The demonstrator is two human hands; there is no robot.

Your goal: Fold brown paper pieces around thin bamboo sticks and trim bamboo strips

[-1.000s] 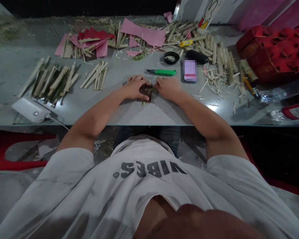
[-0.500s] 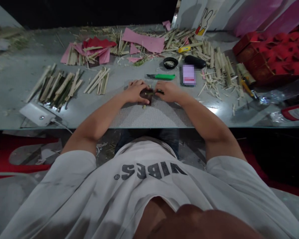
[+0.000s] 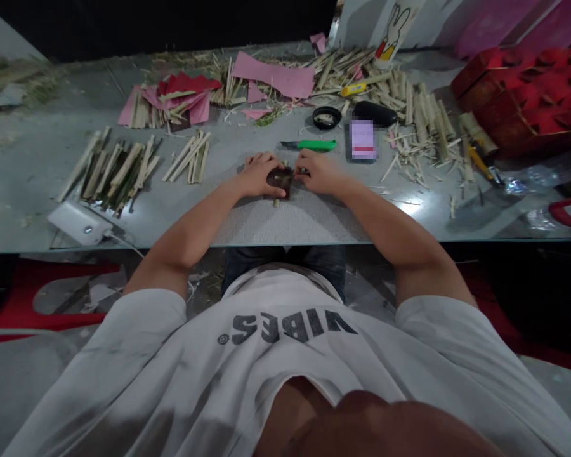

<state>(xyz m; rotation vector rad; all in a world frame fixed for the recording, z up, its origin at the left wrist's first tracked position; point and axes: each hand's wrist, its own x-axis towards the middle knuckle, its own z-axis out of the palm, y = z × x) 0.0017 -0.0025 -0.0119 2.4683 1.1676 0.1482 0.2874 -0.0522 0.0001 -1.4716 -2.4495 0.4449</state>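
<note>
So your left hand (image 3: 257,174) has its grip over the brown block (image 3: 282,184), thumb along the near side, fingers over the far side, keeping it down on the bench (image 3: 247,225). A pale strip (image 3: 276,204) pokes out of the block's near edge, just past your thumb. Your right hand (image 3: 318,171) is right up by the block's right side, grip curled around a small dark piece (image 3: 303,171), too tiny and hidden to make out. Green knife (image 3: 316,145) lies just beyond your knuckles, phone (image 3: 363,143) off to the right, sticks (image 3: 117,168) piled well left.
</note>
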